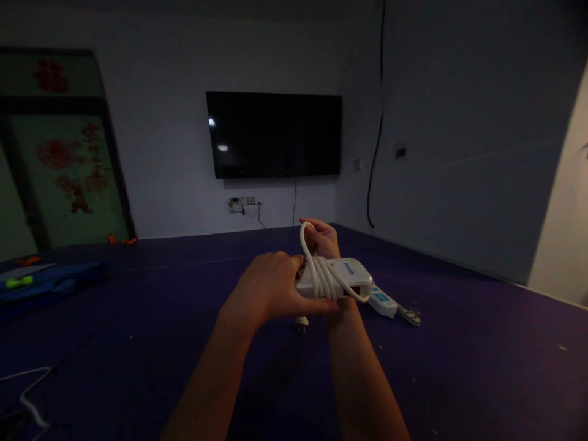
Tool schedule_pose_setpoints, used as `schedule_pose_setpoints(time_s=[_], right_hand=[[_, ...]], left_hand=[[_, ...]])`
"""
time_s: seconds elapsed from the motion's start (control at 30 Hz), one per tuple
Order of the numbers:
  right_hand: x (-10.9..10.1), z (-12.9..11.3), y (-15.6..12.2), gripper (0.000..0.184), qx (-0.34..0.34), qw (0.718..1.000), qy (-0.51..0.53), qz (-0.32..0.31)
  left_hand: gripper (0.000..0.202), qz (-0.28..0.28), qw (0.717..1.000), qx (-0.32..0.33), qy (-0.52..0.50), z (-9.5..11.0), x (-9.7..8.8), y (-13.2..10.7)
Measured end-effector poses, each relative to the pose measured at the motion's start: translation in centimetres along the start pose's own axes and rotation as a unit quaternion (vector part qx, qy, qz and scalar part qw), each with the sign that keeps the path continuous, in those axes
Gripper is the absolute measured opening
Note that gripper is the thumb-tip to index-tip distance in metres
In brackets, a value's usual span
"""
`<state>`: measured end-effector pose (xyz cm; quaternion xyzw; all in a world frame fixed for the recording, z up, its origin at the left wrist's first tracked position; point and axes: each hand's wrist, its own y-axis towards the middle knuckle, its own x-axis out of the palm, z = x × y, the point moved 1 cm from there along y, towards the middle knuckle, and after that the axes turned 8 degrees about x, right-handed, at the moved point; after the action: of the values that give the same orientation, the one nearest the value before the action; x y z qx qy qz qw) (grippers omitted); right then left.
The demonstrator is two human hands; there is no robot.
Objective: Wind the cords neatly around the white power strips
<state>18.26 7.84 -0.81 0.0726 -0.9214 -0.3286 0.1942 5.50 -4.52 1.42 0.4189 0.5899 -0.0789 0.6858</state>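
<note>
My left hand (275, 285) is closed around one end of a white power strip (351, 271), thumb below and fingers on top. Several turns of the strip's white cord (323, 278) are wound around its body. Behind the strip, my right hand (324, 237) pinches a raised loop of that cord. A white plug (301, 322) hangs below my left hand. Beyond my right forearm, a second white power strip (382, 302) with blue markings lies on the purple surface, its cord and plug (410, 315) at its right end.
The wide purple surface (184, 343) reaches to the walls. Blue cloth (68, 278) with a yellow-green object (19, 282) lies at left, a white cable (33, 398) at lower left. A television (278, 135) hangs on the far wall; a black cable (377, 147) hangs at right.
</note>
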Motion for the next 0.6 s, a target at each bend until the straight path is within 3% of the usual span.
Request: schedule_pose_setpoints(time_s=[0.4, 0.6], right_hand=[[1.9, -0.4, -0.8, 0.036, 0.035, 0.999, -0.032, -0.016], [2.4, 0.6, -0.5, 0.037, 0.043, 0.999, -0.016, -0.016]], left_hand=[[0.068, 0.069, 0.995, 0.019, 0.073, -0.5, -1.9, -0.6], [0.092, 0.098, 0.993, 0.011, 0.060, -1.6, -2.3, -0.9]])
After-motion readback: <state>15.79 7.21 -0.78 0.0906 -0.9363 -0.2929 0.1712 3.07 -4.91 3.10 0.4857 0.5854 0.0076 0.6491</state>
